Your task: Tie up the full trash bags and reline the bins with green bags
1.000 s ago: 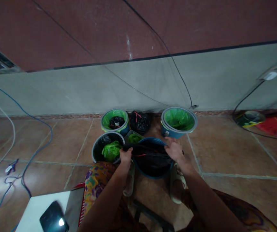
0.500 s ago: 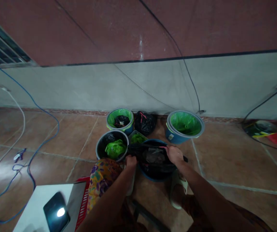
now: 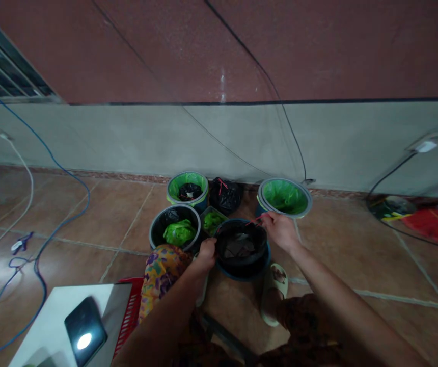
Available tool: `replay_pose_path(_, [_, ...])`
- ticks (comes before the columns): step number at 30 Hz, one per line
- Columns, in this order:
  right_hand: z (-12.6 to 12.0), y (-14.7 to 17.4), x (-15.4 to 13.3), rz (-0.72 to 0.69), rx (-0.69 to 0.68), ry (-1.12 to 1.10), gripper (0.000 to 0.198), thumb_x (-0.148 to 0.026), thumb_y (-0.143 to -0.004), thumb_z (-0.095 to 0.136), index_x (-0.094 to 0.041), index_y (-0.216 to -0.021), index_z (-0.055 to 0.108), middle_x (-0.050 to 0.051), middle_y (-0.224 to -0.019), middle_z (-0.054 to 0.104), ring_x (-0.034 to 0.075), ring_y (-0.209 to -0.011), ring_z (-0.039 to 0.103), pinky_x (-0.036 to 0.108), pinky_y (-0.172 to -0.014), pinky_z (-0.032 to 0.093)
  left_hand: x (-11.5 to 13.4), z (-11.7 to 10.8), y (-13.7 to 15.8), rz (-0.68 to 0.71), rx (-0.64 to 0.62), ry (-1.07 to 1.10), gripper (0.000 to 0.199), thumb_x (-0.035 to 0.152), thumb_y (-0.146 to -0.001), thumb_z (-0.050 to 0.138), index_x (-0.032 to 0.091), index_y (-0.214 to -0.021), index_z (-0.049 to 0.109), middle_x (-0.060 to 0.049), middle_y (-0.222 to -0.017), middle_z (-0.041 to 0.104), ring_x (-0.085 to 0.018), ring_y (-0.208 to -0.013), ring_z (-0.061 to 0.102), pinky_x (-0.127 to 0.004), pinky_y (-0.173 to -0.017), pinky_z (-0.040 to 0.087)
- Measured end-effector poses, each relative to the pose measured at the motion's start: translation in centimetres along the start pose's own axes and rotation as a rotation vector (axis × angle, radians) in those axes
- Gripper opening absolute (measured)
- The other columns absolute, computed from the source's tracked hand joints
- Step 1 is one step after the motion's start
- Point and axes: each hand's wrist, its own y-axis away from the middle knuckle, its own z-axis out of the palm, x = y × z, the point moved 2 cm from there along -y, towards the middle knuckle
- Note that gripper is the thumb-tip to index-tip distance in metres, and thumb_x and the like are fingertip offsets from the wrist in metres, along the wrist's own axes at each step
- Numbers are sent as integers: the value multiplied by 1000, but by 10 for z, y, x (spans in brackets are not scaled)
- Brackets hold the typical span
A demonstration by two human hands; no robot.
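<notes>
on a tiled floor [image 3: 119,216], a black bag [image 3: 242,259] spread over a blue tub [image 3: 268,259] at lower centre; the left hand [image 3: 206,254] pinched its left edge, the right hand [image 3: 281,230] its red drawstring [image 3: 257,220], the bag gaping roundly between them, neither nearer.

No text, label, brand, number or sign can be read on the thin black plastic bag [image 3: 242,259] between the left fingers [image 3: 210,248] and the right fingers [image 3: 269,220], the round, grey-rimmed, green-lined bucket [image 3: 309,200] just beyond the latter, or the flat glossy dark phone [image 3: 83,324] left of the former
</notes>
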Motion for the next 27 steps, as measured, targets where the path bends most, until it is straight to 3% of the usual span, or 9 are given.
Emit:
replay_pose_path(4, [-21, 1, -9, -46, 123, -181, 36, -39, -92, 41, -19, -82, 69, 6, -76, 72, 16, -63, 60, 26, -59, 37, 27, 7, 17, -22, -78, 51, 9, 21, -75, 63, 14, -77, 58, 3, -58, 55, -7, -45, 47, -19, -49, 39])
replay_pose_path(6, [-24, 3, -8, -51, 149, -270, 34, -39, -90, 43, -19, -82, 69, 6, -75, 72, 17, -63, 60, 27, -60, 38, 48, 9, 32, 12, -109, 27, 17, 18, -71, 67, 14, -86, 59, 4, -60, 57, -5, -44, 45, -18, -48, 36])
replay_pose_path(8, [-22, 6, -6, -40, 171, -365, 34, -41, -89, 45, -18, -83, 70, 6, -76, 72, 18, -66, 62, 28, -62, 40, 74, 12, 46, 120, -171, -55, 28, 15, -68, 70, 14, -95, 62, 3, -65, 60, -5, -48, 49, -18, -52, 40])
replay_pose_path(11, [-17, 8, -5, -5, 225, -502, 36, -47, -88, 48, -18, -85, 70, 6, -78, 72, 19, -69, 64, 29, -66, 44, 112, 23, 62, 356, -307, -303, 25, 15, -72, 67, 15, -97, 65, 1, -71, 64, -7, -56, 54, -18, -57, 42])
replay_pose_path(14, [-12, 6, -10, -61, 301, -592, 35, -49, -87, 53, -19, -87, 71, 7, -86, 72, 19, -76, 64, 31, -72, 47, 137, 41, 64, 553, -463, -532, 23, 17, -78, 61, 16, -100, 66, 0, -76, 67, -9, -64, 57, -20, -61, 44])
replay_pose_path(18, [-8, -3, -14, -142, 307, -677, 38, -52, -87, 53, -19, -77, 69, 8, -89, 67, 19, -85, 62, 30, -74, 47, 150, 65, 44, 642, -505, -627, 22, 16, -80, 56, 15, -98, 68, -1, -76, 68, -10, -67, 58, -21, -66, 46])
replay_pose_path(21, [-8, -7, -9, -51, 214, -830, 39, -54, -86, 53, -19, -79, 67, 6, -86, 67, 18, -83, 61, 30, -74, 47, 156, 75, 28, 666, -482, -601, 22, 16, -79, 56, 15, -97, 68, -2, -78, 69, -11, -70, 60, -22, -68, 46])
replay_pose_path(24, [-8, -7, -6, 76, 138, -1131, 36, -55, -81, 59, -20, -78, 61, 3, -77, 66, 16, -76, 61, 31, -75, 49, 155, 78, 18, 663, -502, -556, 22, 16, -80, 56, 15, -98, 69, -3, -79, 69, -12, -72, 62, -22, -68, 47])
replay_pose_path(27, [0, -7, -6, 196, 70, -1368, 34, -53, -73, 67, -21, -80, 57, -5, -59, 54, 11, -56, 51, 26, -59, 46, 149, 76, 11, 667, -486, -487, 21, 16, -81, 55, 15, -97, 68, -3, -78, 68, -13, -72, 61, -22, -69, 47])
